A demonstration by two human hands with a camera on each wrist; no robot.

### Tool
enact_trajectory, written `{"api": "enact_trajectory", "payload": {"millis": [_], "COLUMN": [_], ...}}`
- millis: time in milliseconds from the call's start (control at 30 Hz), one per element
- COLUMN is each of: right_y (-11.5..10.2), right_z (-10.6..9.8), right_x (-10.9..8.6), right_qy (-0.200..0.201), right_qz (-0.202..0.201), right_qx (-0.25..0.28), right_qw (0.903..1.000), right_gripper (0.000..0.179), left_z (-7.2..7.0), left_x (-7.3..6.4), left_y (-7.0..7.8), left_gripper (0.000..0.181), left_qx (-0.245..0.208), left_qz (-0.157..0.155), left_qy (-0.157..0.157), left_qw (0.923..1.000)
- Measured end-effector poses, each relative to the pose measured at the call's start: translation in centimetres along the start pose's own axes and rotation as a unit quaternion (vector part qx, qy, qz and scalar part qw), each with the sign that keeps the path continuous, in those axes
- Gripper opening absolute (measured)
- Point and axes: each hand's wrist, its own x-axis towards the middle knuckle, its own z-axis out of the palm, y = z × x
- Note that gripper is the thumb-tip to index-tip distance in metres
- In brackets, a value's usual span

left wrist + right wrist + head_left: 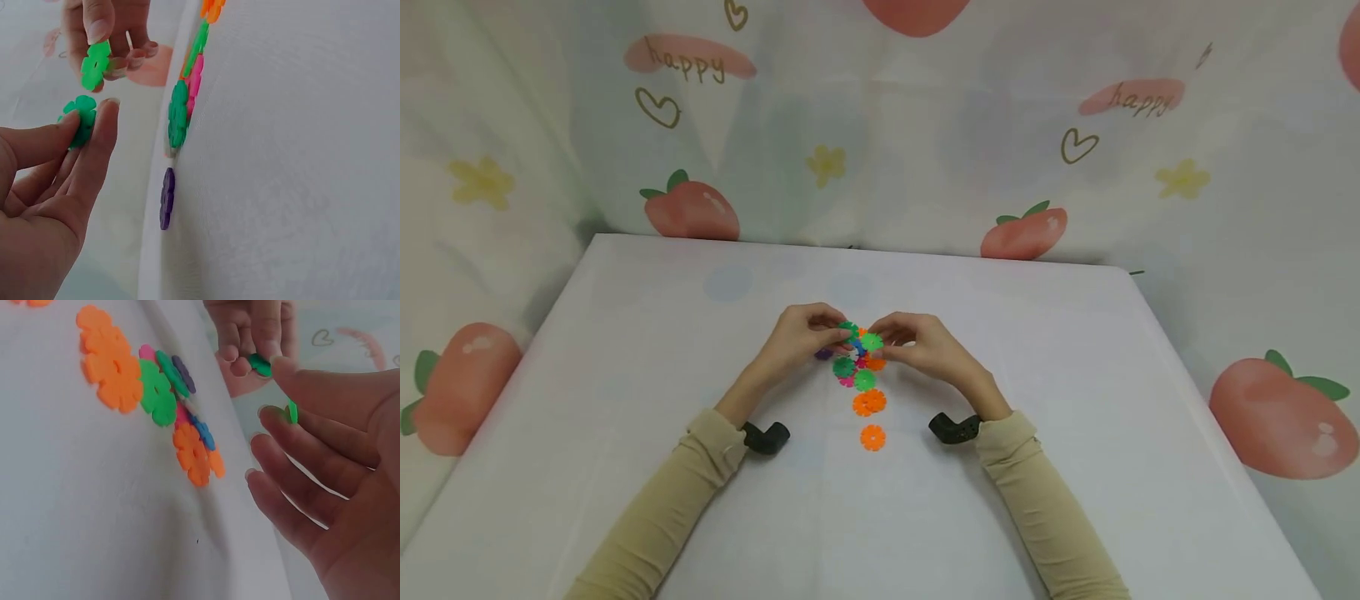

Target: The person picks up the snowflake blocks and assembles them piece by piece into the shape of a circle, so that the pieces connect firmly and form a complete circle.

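Note:
My left hand point(801, 340) pinches a dark green flower-shaped plastic disc point(81, 117) between thumb and fingers. Facing it, my right hand point(928, 343) holds a light green disc point(95, 66) of the same notched kind by its edge. The two discs are close together but apart in the left wrist view. Below the hands, more discs lie in a loose overlapping cluster on the table: another dark green disc point(843, 367), a light green one point(157, 394), a blue one point(202, 433), a pink one point(195, 83) and several orange ones point(192, 454).
Left of the cluster lies a purple disc point(167, 199). Toward me are two overlapping orange discs point(868, 403) and a single orange disc point(872, 437). A white cloth covers the table point(1075, 500); a printed curtain point(910, 150) hangs behind it.

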Motion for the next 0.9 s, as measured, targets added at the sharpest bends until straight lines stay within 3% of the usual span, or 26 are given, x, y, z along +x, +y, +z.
{"api": "enact_trajectory", "payload": {"millis": [167, 467, 900], "right_y": [-0.30, -0.42, -0.51], "right_z": [0.31, 0.48, 0.59], "right_x": [0.19, 0.22, 0.07], "right_qy": [-0.011, -0.018, -0.018], "right_qz": [-0.003, 0.021, 0.004], "right_qx": [0.026, 0.062, 0.101], "right_qw": [0.9996, 0.9977, 0.9948], "right_gripper": [0.027, 0.026, 0.028], "left_z": [-0.09, -0.13, -0.03], "left_x": [-0.28, -0.25, -0.49], "left_y": [0.13, 0.33, 0.68], "left_gripper": [0.018, 0.017, 0.017], "left_qx": [-0.037, -0.038, -0.082], "left_qz": [-0.010, -0.003, -0.004], "left_qy": [-0.001, -0.010, -0.020], "left_qw": [0.9993, 0.9992, 0.9964]}}
